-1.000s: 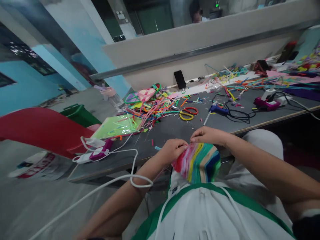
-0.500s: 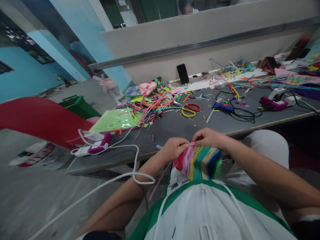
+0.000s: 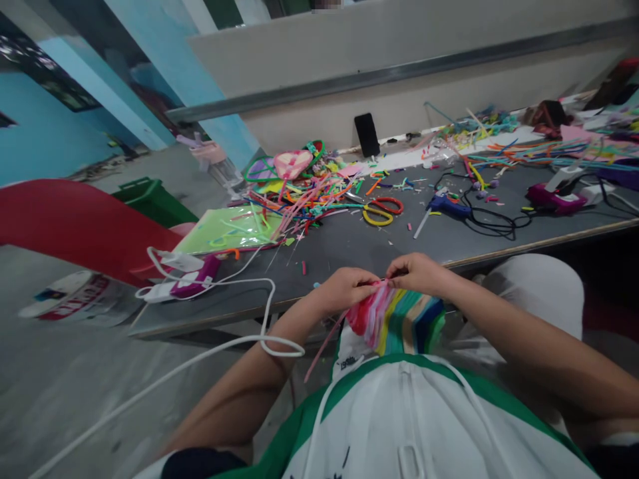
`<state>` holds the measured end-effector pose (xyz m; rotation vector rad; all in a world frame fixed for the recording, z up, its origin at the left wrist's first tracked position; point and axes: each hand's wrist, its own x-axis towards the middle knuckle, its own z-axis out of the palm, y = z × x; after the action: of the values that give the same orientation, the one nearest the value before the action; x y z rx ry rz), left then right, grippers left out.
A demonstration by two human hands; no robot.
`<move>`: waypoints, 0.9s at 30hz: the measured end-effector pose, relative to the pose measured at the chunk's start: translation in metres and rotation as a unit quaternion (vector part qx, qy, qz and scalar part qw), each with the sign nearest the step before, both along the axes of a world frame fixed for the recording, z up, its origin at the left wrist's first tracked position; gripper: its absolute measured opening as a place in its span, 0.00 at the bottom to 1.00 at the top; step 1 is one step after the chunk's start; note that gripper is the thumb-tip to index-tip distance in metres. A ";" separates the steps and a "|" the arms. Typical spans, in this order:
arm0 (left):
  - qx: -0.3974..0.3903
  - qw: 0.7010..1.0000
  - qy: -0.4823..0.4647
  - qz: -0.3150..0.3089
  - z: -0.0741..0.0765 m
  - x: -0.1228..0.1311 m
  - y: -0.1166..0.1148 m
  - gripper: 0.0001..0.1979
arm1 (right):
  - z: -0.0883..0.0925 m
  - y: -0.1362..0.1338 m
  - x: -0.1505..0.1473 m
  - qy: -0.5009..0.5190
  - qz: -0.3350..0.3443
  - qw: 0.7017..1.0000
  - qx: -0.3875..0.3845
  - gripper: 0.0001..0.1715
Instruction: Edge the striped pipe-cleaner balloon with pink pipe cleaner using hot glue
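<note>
The light is soft and a bit dim, and seems to come from above. Shadows on the table (image 3: 359,249) are faint, but it is very dark under its right edge. The floor (image 3: 74,392) at the left is smeared with blur. The straight rail (image 3: 399,68) leans and bends toward the sides. The left hand (image 3: 347,289), right hand (image 3: 417,273) and bundle (image 3: 404,322) in the middle look fairly sharp.

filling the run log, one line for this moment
left hand: pinching rainbow bundle | right hand: pinching it too | pink stem: hangs below
</note>
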<state>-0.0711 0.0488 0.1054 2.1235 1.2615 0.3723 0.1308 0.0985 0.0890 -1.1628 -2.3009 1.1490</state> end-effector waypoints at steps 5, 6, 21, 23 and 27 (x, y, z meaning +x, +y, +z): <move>0.012 0.999 0.015 -0.028 0.005 -0.003 -0.001 0.15 | -0.006 0.001 0.001 0.015 0.000 1.000 -0.013 0.10; 0.014 1.000 0.012 -0.026 0.005 -0.004 -0.001 0.16 | -0.006 0.001 0.001 0.018 0.000 1.000 -0.014 0.10; -0.140 0.986 -0.078 0.051 -0.004 -0.006 0.007 0.18 | -0.011 0.005 -0.001 0.032 0.010 0.999 -0.040 0.09; -0.161 0.981 -0.095 0.054 -0.005 -0.006 0.008 0.18 | -0.011 0.006 -0.001 0.032 0.011 0.998 -0.043 0.09; -0.177 0.976 -0.106 0.070 -0.005 -0.005 0.010 0.19 | -0.011 0.006 -0.001 0.030 0.004 0.999 -0.045 0.09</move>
<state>-0.0757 0.0587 0.1003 1.6562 1.2515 0.3896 0.1302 0.1042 0.0777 -1.1358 -2.2327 1.2839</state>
